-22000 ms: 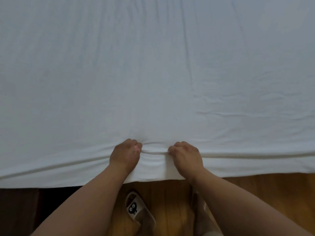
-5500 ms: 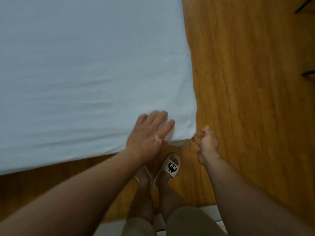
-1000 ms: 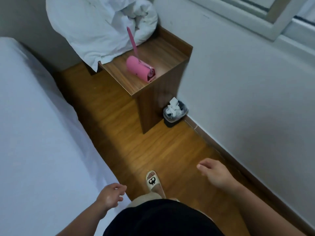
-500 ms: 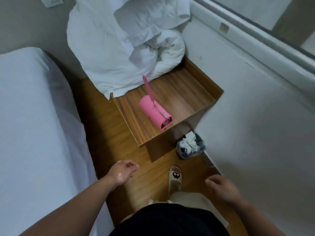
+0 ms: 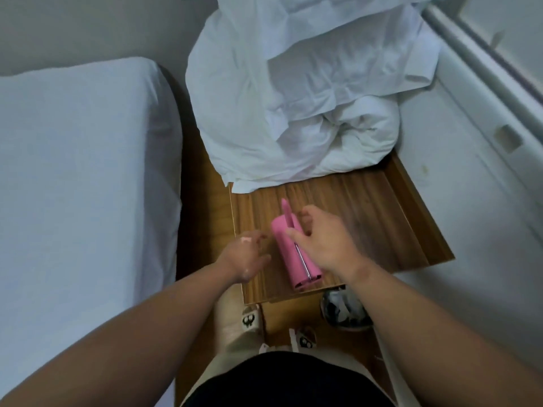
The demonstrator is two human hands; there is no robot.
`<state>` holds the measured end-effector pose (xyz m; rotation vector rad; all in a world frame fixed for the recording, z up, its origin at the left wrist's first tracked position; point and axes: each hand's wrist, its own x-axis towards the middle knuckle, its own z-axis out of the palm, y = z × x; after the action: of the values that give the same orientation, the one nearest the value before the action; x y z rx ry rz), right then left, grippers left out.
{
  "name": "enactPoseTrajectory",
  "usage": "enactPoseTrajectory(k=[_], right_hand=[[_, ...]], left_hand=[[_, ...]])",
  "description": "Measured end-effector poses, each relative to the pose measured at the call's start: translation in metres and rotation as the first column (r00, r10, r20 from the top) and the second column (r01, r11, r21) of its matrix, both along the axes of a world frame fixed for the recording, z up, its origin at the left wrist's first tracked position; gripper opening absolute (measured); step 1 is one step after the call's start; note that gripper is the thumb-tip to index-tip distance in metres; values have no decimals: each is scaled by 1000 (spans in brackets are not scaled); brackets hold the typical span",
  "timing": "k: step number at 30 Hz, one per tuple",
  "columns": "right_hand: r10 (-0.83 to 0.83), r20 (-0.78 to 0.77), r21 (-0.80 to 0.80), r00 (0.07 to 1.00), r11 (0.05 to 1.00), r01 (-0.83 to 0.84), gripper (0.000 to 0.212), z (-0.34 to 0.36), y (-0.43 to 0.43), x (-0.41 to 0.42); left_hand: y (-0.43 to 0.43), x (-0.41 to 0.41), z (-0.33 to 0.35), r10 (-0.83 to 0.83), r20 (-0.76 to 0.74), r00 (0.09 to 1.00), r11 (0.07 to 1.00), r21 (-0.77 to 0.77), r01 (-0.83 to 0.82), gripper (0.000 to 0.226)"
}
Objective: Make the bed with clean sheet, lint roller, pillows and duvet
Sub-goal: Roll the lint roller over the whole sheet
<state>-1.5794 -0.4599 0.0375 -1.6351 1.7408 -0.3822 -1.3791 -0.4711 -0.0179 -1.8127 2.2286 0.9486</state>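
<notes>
Lint roller (image 5: 289, 255) lies on wooden bedside table (image 5: 382, 224), centre of frame. Roll's long axis runs diagonally, upper left to lower right. Pink handle points toward top of frame, toward heap of white bedding (image 5: 293, 98) on table's far part.

Right hand (image 5: 326, 242) over roller, fingers spread and curved, not closed round handle; contact cannot be told. Left hand (image 5: 245, 255) at table's left edge, fingers loose, holding nothing.

Bed with white sheet (image 5: 73, 171) fills left of frame.
</notes>
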Motion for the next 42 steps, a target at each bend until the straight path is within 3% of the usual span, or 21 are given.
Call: enactPoseTrajectory(k=[3,5,9,13,18,24,29,36,42], right_hand=[[66,-144,-57,987,996,-75,33,-3,-16,20],[58,-182,-59,982,996,-70,28,-6,-19,25],[26,-98,6,995,1000,-25,17,-10,-21,13],[121,-44,117,992,986,-116,13,-5,-21,-11],[131,-94,99,987,988,-121,12,-10,-13,-15],[126,-77,58,989,991,-122,20,-21,1,-11],[122,-106,120,987,987,-109,16,-16,14,-36],[26,-165,117,986,993,-6,10,-2,65,-103],[-221,-113,-8,969,975,221,8,23,115,-159]], left_hand=[[-40,-13,0,-192,-26,981,974,-129,188,63],[-65,-17,-6,-369,44,928,916,-151,371,70],[-100,-24,-18,-613,211,762,771,-52,635,96],[-105,-43,-32,-730,204,653,664,-19,748,102],[-92,-37,-52,-700,90,709,705,-75,705,75],[-82,-29,-63,-639,37,768,760,-119,639,73],[-78,-28,-63,-590,59,805,796,-120,593,74],[-67,-26,-61,-531,81,843,834,-123,537,75],[-52,-27,-54,-411,143,901,898,-107,427,76]])
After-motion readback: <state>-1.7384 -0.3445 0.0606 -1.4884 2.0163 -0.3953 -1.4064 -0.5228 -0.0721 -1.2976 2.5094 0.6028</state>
